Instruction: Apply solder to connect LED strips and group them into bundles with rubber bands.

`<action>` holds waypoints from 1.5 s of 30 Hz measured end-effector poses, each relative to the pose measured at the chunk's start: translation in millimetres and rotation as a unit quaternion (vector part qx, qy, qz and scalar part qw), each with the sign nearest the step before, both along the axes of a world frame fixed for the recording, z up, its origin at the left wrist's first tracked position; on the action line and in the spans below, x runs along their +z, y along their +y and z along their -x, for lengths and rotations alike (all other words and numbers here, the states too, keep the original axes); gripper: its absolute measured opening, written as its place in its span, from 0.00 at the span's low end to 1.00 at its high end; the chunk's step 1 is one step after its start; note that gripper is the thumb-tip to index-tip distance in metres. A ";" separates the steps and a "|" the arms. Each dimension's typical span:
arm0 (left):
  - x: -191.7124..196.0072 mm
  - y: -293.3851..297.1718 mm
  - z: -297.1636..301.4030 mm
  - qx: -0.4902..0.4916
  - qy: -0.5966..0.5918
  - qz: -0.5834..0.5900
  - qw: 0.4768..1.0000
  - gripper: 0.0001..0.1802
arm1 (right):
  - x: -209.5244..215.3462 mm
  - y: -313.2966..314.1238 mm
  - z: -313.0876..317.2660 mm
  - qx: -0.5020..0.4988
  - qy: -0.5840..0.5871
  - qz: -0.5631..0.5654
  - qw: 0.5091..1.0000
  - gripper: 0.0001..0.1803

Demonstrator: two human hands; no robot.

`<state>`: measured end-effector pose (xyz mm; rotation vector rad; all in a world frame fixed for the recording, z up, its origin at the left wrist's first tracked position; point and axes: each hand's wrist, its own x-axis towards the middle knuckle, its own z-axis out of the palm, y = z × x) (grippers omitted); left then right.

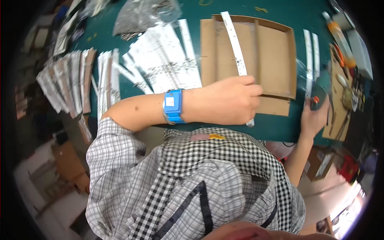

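My left hand [236, 100], a blue strap on its wrist, is closed around a long white strip [233, 40]. The strip lies tilted over the open cardboard tray [276, 86], its lower tip showing below my fingers. A small metal part [236, 59] sits about midway along the strip. Off to the right, my right hand [314, 119] is closed around a dark green tool [321, 86] with an orange-red spot on it; its exact kind is hard to make out. Two more white strips [307, 56] lie just beyond that hand.
A fan of white strips [162, 60] covers the mat left of the tray, with more bundles [72, 80] farther left. Behind them sits a clear plastic bag [148, 14] of small parts. An orange-and-clear bottle [340, 38] and a cardboard piece with tools [338, 108] line the right edge.
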<state>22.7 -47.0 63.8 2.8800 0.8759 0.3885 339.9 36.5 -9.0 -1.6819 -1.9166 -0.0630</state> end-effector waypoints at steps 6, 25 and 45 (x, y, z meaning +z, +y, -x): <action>33.3 -35.7 46.2 0.053 0.012 0.007 0.999 0.10 | 4.4 0.3 -1.1 0.015 0.090 0.084 0.992 0.23; 29.4 -77.7 108.7 0.170 0.038 0.200 0.964 0.13 | 35.3 -71.8 123.1 0.155 0.503 0.252 0.812 0.23; -41.3 105.6 85.9 0.446 0.048 -0.011 0.894 0.04 | 9.1 -80.1 128.3 0.140 0.536 0.185 0.812 0.19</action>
